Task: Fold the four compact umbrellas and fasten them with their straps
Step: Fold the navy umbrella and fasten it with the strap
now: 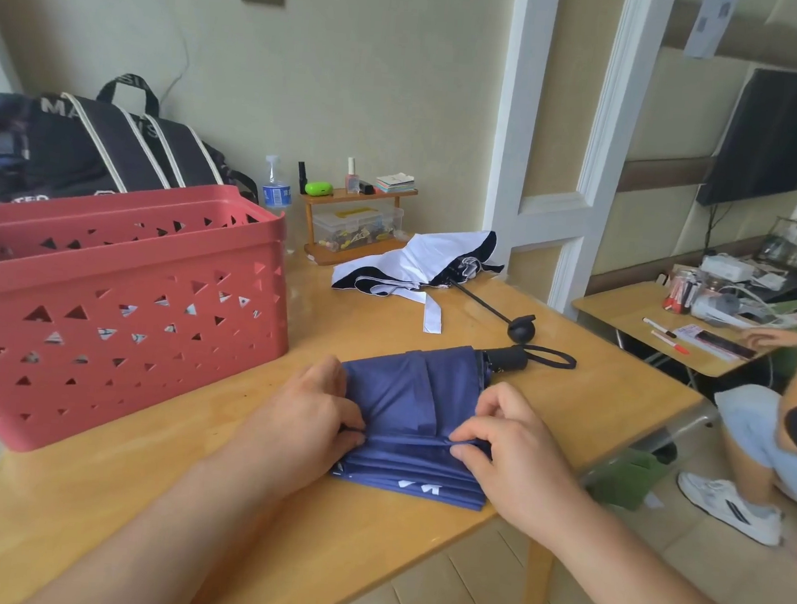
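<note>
Navy umbrella lies at lower centre of the frame on the wooden table, near its front-right edge, canopy pleated flat. Left hand and right hand each pinch 1 fold, likely to line panels up before rolling. A white umbrella waits unfolded behind it. Red basket crowds the left; open tabletop remains between the 2 umbrellas.

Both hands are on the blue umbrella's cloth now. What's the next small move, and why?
Probably roll the pleats tight toward the far edge. Left hand and right hand pinch a fold on the blue umbrella, which lies flat, pleated, unrolled and unfastened on the table.
</note>
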The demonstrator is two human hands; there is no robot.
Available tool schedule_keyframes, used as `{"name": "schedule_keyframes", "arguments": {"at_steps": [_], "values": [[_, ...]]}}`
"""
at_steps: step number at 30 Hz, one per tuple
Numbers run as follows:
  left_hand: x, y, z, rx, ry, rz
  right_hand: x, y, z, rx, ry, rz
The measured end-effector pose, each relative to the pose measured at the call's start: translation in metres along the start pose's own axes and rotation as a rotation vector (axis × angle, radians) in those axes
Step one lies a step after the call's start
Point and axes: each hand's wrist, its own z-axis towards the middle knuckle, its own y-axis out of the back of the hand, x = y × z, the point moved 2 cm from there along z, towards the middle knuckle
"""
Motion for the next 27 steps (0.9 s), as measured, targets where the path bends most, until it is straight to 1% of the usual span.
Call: {"name": "schedule_keyframes", "arguments": {"at_steps": [3, 4, 6, 7, 9, 13, 15, 16, 18, 20, 22, 24, 26, 27], "values": [[-0.011, 0.000, 0.005, -0.085, -0.189, 0.202, -0.001, -0.006, -0.003, -0.024, 0.123, -0.095], [-0.013, -0.001, 0.008, -0.073, -0.249, 0.228, -0.001, -0.007, -0.002, -0.029, 0.168, -0.133], [-0.010, -0.004, 0.010, 0.022, -0.317, 0.196, -0.001, -0.005, 0.000, -0.037, 0.230, -0.175], [-0.007, -0.006, 0.010, 0.080, -0.310, 0.169, -0.001, -0.003, 0.001, -0.042, 0.254, -0.192], [-0.002, -0.006, 0.005, 0.132, -0.263, 0.139, 0.000, 0.001, 0.002, -0.029, 0.282, -0.252], [-0.001, -0.007, -0.006, 0.107, -0.215, 0.126, 0.006, 0.003, 0.005, 0.005, 0.363, -0.412], [-0.004, -0.007, -0.008, 0.123, -0.178, 0.123, 0.003, 0.002, 0.006, 0.057, 0.408, -0.403], [-0.006, -0.007, -0.006, 0.150, -0.146, 0.118, 0.001, 0.003, 0.007, 0.100, 0.402, -0.372], [-0.009, -0.004, -0.002, 0.242, -0.060, 0.074, 0.000, 0.006, 0.008, 0.191, 0.331, -0.292], [-0.017, -0.003, 0.003, 0.292, -0.033, 0.104, 0.000, 0.010, 0.008, 0.255, 0.248, -0.228], [-0.033, -0.002, 0.006, 0.313, -0.035, 0.207, 0.002, 0.014, 0.010, 0.257, 0.174, -0.156], [-0.048, -0.005, 0.007, 0.361, -0.034, 0.285, 0.002, 0.015, 0.015, 0.246, 0.044, -0.048], [-0.055, -0.004, 0.006, 0.395, -0.043, 0.306, 0.002, 0.016, 0.021, 0.268, -0.104, 0.090], [-0.053, -0.003, 0.005, 0.398, -0.046, 0.279, 0.004, 0.014, 0.023, 0.299, -0.146, 0.140]]}}
